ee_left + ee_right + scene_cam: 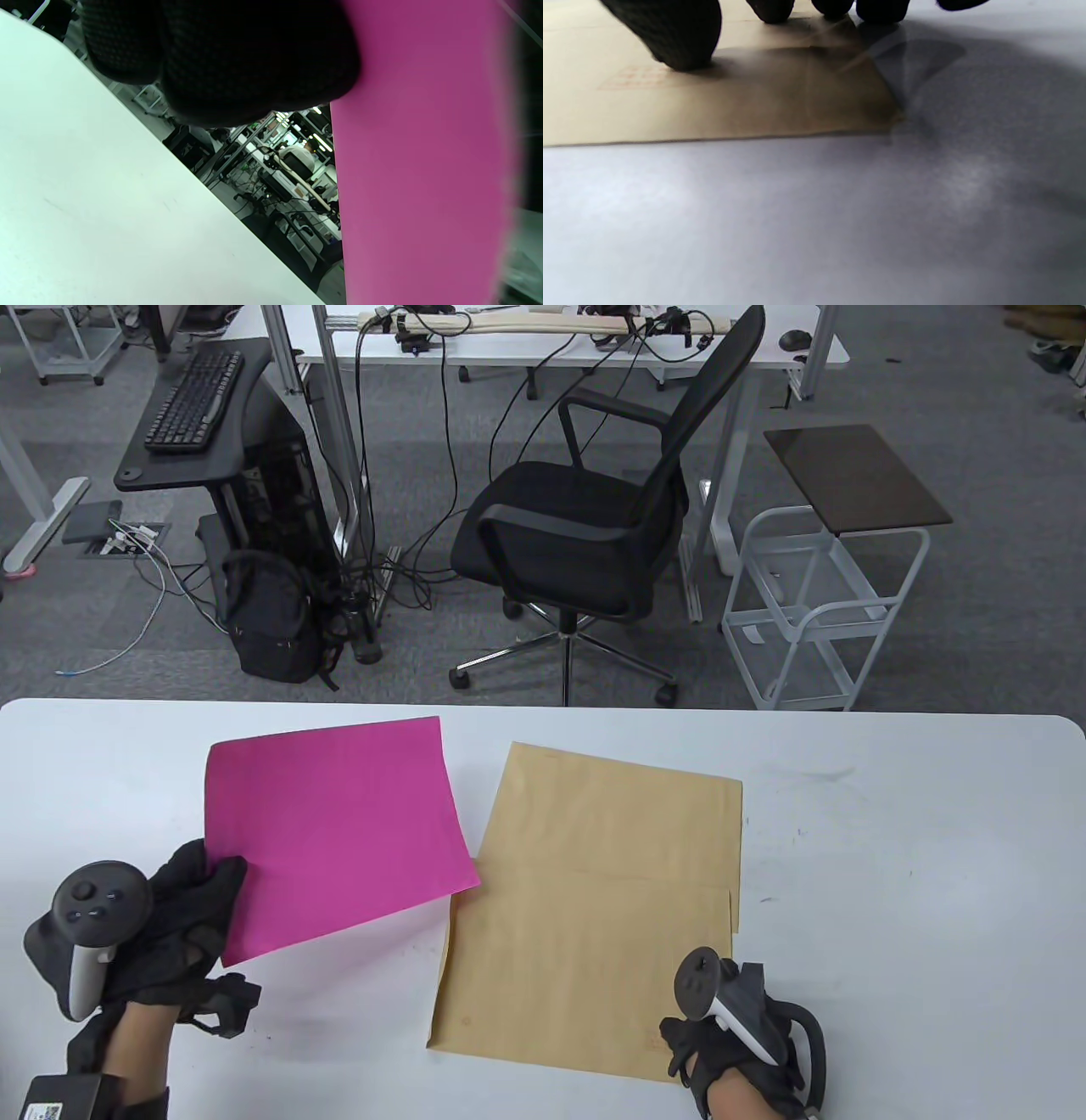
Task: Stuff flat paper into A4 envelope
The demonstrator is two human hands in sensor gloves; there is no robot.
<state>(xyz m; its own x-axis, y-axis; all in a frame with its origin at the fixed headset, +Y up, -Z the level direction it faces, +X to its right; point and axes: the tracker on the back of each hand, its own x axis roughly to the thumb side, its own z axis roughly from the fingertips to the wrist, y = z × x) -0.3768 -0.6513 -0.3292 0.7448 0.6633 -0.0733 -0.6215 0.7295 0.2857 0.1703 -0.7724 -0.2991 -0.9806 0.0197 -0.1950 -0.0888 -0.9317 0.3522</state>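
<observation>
Paper lifted, envelope held down on the desk.

The right hand [747, 1044] presses its fingers [683, 38] on the near corner of the flat brown paper envelope [594, 899] so it cannot slide on the white desk [916, 899]; the left hand [170, 925] pinches the pink paper sheet [339, 831] by its edge, raised beside the envelope, probably ready for inserting.

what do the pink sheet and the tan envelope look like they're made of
Pink sheet: thin matte coloured paper, apparently; it curves slightly where the left hand holds its edge. Tan envelope: looks like matte kraft paper, lying flat, with a visible flap seam and faint creases.
</observation>
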